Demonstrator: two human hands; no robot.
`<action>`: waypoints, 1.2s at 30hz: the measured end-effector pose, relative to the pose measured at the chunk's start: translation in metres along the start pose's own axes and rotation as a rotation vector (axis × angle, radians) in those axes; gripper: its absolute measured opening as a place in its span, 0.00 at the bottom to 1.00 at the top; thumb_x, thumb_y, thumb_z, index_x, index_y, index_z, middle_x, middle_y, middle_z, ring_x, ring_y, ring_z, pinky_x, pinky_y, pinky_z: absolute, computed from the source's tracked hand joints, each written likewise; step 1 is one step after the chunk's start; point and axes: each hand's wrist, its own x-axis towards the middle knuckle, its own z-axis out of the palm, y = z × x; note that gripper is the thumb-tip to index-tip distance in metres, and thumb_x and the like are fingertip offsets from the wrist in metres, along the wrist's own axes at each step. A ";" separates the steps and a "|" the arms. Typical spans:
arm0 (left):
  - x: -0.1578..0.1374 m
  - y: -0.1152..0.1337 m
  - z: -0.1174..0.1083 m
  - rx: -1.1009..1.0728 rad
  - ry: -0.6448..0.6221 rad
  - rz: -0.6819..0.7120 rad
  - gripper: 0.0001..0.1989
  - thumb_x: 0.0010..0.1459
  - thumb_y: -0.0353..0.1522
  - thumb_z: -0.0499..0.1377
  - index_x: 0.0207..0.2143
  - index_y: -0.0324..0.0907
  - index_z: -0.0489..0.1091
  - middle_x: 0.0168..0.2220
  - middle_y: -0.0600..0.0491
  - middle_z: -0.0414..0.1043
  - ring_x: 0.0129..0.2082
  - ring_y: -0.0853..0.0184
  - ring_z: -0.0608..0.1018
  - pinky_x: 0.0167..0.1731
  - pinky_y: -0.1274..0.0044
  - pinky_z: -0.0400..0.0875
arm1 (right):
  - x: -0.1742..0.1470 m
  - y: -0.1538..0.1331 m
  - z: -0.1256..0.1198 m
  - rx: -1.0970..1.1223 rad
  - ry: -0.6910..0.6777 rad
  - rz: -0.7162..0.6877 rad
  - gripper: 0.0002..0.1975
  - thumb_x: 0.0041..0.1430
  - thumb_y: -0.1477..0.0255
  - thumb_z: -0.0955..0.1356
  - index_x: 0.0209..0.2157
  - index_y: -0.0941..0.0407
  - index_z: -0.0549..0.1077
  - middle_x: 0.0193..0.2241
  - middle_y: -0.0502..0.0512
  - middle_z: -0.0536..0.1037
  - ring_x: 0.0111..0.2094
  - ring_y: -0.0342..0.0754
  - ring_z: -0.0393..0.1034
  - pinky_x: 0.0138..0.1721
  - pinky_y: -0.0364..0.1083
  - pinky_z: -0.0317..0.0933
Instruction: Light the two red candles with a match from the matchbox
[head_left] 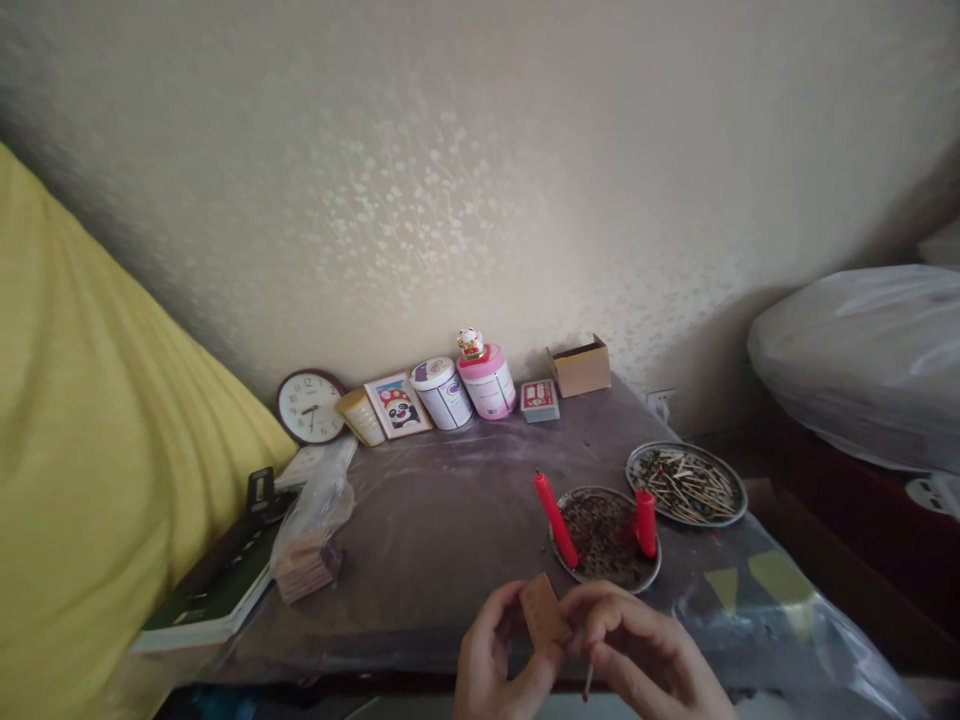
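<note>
My left hand (pixel 495 665) is closed around a small brown matchbox (pixel 541 610), tilted at the near edge of the table. A match (pixel 589 676) is pinched between the thumb and fingers of my right hand (pixel 646 645), its dark head pointing down. The fingers of my right hand also reach the matchbox's side. Just beyond my hands lies a round metal plate (pixel 606 583) with dark residue on it. Two unlit red candles stand on this plate: a taller, leaning candle (pixel 556 520) on the left and a shorter candle (pixel 646 523) on the right.
A second plate (pixel 637 447) heaped with used matches is at the right. Along the wall stand a clock (pixel 311 407), picture frame (pixel 397 406), two canisters, a card deck (pixel 540 400) and a cardboard box (pixel 583 368). Bagged matchboxes (pixel 307 568) and a green book (pixel 217 585) lie left.
</note>
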 end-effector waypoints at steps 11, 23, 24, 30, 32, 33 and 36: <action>0.009 0.015 -0.003 -0.489 -0.063 -0.184 0.28 0.32 0.45 0.72 0.38 0.43 0.79 0.32 0.48 0.79 0.33 0.61 0.78 0.32 0.75 0.71 | 0.001 -0.016 0.004 0.043 0.249 0.060 0.10 0.56 0.62 0.70 0.28 0.53 0.74 0.23 0.49 0.75 0.28 0.46 0.69 0.32 0.40 0.65; 0.005 0.009 0.002 -0.593 -0.046 -0.204 0.28 0.29 0.46 0.73 0.35 0.41 0.80 0.30 0.47 0.78 0.30 0.61 0.78 0.28 0.74 0.71 | 0.000 0.001 -0.004 -0.162 0.385 -0.124 0.06 0.56 0.65 0.70 0.30 0.53 0.75 0.27 0.51 0.78 0.30 0.47 0.72 0.33 0.38 0.67; 0.005 0.008 0.003 -0.583 -0.042 -0.203 0.28 0.29 0.46 0.73 0.35 0.41 0.80 0.29 0.47 0.78 0.30 0.61 0.78 0.28 0.74 0.71 | -0.002 0.003 -0.006 -0.168 0.386 -0.131 0.05 0.56 0.66 0.71 0.31 0.52 0.75 0.28 0.51 0.78 0.30 0.47 0.73 0.33 0.37 0.67; 0.003 0.002 0.005 -0.482 -0.073 -0.186 0.30 0.28 0.47 0.73 0.37 0.43 0.80 0.30 0.47 0.79 0.31 0.61 0.77 0.29 0.74 0.70 | -0.002 -0.001 -0.005 -0.179 0.438 -0.210 0.05 0.56 0.66 0.71 0.30 0.52 0.76 0.30 0.52 0.78 0.31 0.46 0.73 0.34 0.37 0.68; 0.003 0.001 0.004 -0.453 -0.096 -0.172 0.30 0.29 0.47 0.72 0.38 0.43 0.80 0.31 0.46 0.79 0.32 0.60 0.77 0.30 0.74 0.70 | -0.001 -0.003 -0.003 -0.183 0.454 -0.243 0.06 0.56 0.65 0.71 0.29 0.52 0.76 0.30 0.53 0.78 0.32 0.47 0.74 0.33 0.37 0.68; 0.003 0.001 0.004 -0.427 -0.109 -0.164 0.30 0.30 0.47 0.72 0.39 0.43 0.80 0.32 0.46 0.79 0.32 0.60 0.77 0.31 0.73 0.70 | -0.001 -0.004 -0.001 -0.184 0.461 -0.255 0.07 0.56 0.64 0.71 0.29 0.52 0.76 0.30 0.53 0.79 0.32 0.47 0.74 0.33 0.37 0.68; 0.004 -0.002 0.001 -0.306 -0.157 -0.117 0.31 0.35 0.50 0.70 0.41 0.43 0.79 0.31 0.45 0.79 0.32 0.59 0.77 0.33 0.71 0.70 | -0.003 -0.007 0.001 -0.193 0.477 -0.287 0.07 0.57 0.63 0.70 0.30 0.52 0.77 0.30 0.54 0.80 0.32 0.48 0.75 0.33 0.37 0.69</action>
